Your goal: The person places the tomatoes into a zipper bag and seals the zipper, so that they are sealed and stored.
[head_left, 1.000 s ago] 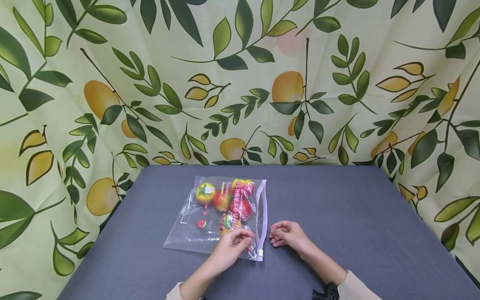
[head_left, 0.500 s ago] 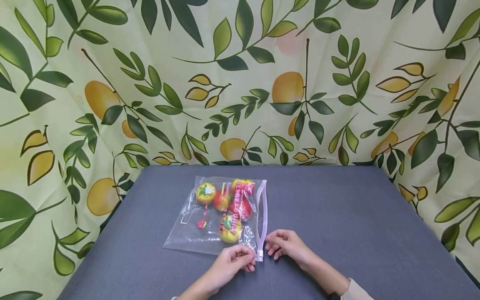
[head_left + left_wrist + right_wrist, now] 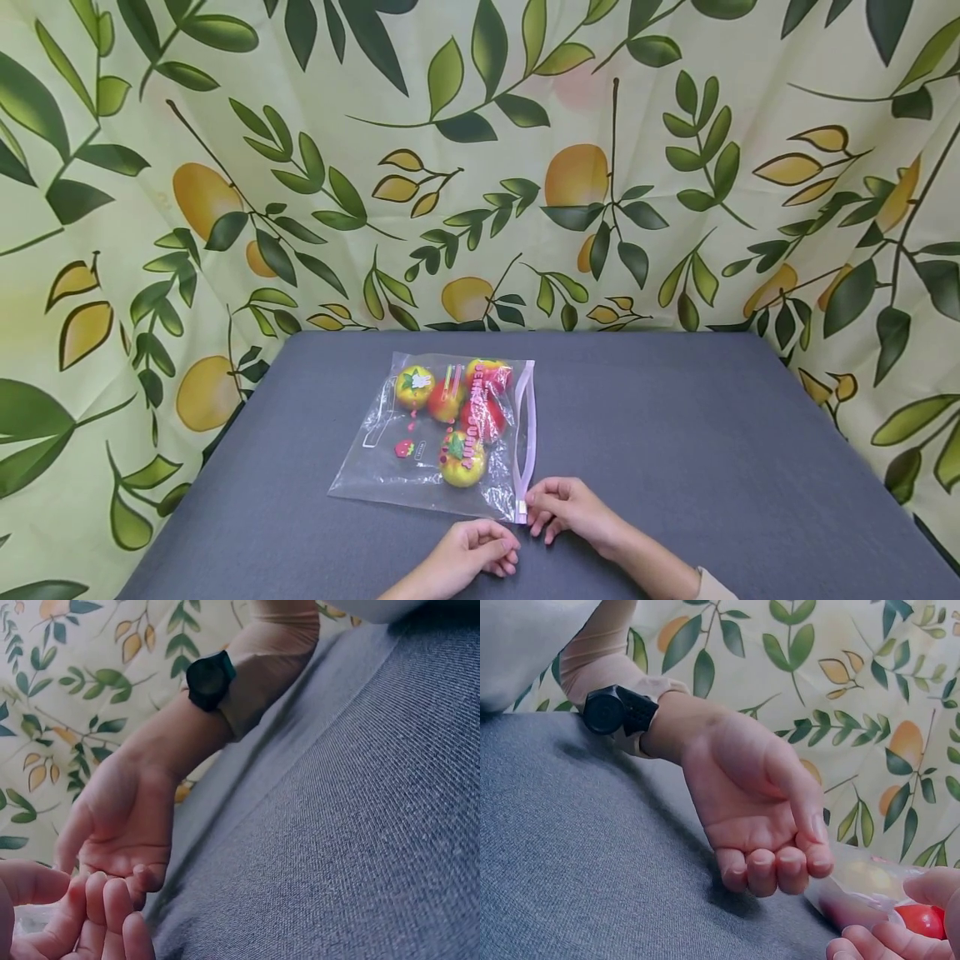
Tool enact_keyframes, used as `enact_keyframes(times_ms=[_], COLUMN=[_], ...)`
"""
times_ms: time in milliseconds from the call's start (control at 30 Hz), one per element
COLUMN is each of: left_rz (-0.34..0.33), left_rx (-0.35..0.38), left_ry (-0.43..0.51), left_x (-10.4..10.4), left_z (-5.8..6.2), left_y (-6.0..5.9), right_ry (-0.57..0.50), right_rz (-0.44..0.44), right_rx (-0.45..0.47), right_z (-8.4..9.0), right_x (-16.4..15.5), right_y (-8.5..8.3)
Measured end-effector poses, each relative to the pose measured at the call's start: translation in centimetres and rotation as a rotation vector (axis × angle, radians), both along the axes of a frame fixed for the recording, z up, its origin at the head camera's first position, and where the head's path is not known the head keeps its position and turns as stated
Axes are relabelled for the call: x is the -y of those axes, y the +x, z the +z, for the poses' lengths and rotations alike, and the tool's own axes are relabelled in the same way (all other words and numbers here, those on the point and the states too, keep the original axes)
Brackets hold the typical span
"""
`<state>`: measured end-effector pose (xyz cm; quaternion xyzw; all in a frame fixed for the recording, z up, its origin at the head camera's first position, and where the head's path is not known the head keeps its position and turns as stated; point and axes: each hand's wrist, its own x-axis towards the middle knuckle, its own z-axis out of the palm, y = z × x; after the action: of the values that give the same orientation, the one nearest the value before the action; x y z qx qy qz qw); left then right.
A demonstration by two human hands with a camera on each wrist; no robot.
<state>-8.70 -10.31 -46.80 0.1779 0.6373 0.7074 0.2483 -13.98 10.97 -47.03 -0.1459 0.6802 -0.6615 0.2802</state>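
Note:
A clear zip bag (image 3: 367, 471) with pink print lies flat on the table, its lilac zip edge (image 3: 530, 417) facing right. Inside are several round red and yellow fruits (image 3: 462, 471), some with green leafy tops. The white slider (image 3: 522, 507) sits at the near end of the zip. My right hand (image 3: 573, 512) has its fingertips right at this slider; in the right wrist view a gap shows between its thumb and fingers (image 3: 877, 941). Just in front of the bag's near right corner, my left hand (image 3: 472, 554) rests loosely curled, holding nothing.
The grey cloth-covered table (image 3: 675, 417) extends around the bag. A leaf-and-fruit patterned curtain (image 3: 495, 175) stands behind it and along both sides. A dark round device (image 3: 210, 681) is strapped to the right wrist, and a similar device (image 3: 606, 711) to the left.
My left hand has slid off the bag toward me, uncovering the near yellow fruit. The right hand has come nearer and slightly left, up to the slider. The bag stays in place.

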Motion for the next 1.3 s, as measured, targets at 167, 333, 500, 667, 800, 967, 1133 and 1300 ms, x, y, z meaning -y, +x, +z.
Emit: enact_keyframes(times_ms=[167, 333, 500, 667, 800, 967, 1133, 1300], left_rz=[0.004, 0.011, 0.041, 0.080, 0.123, 0.183, 0.241, 0.271], left_rx=[0.114, 0.219, 0.319, 0.363, 0.370, 0.379, 0.398, 0.410], left_ry=[0.011, 0.023, 0.066, 0.123, 0.145, 0.138, 0.119, 0.116], left_x=[0.2, 0.1, -0.2, -0.9, -1.5, -2.3, -2.8, -3.1], left_z=[-0.5, -0.7, -0.8, -1.1, -1.3, -1.3, -1.5, -1.2], left_y=[0.0, 0.0, -0.1, -0.5, -0.8, -1.4, -2.4, -3.6], right_ry=[-0.013, -0.034, -0.031, -0.002, 0.012, 0.007, -0.007, -0.005], right_rz=[0.012, 0.034, 0.040, 0.023, 0.017, 0.007, -0.017, -0.059], right_rx=[-0.009, -0.013, -0.015, -0.016, -0.022, -0.030, -0.035, -0.013], right_z=[0.1, 0.0, -0.1, 0.0, 0.2, 0.4, 0.4, 0.2], right_x=[0.1, 0.2, 0.4, 0.5, 0.5, 0.4, 0.2, 0.3], right_y=[0.3, 0.5, 0.5, 0.5, 0.3, 0.0, -0.6, -1.5])
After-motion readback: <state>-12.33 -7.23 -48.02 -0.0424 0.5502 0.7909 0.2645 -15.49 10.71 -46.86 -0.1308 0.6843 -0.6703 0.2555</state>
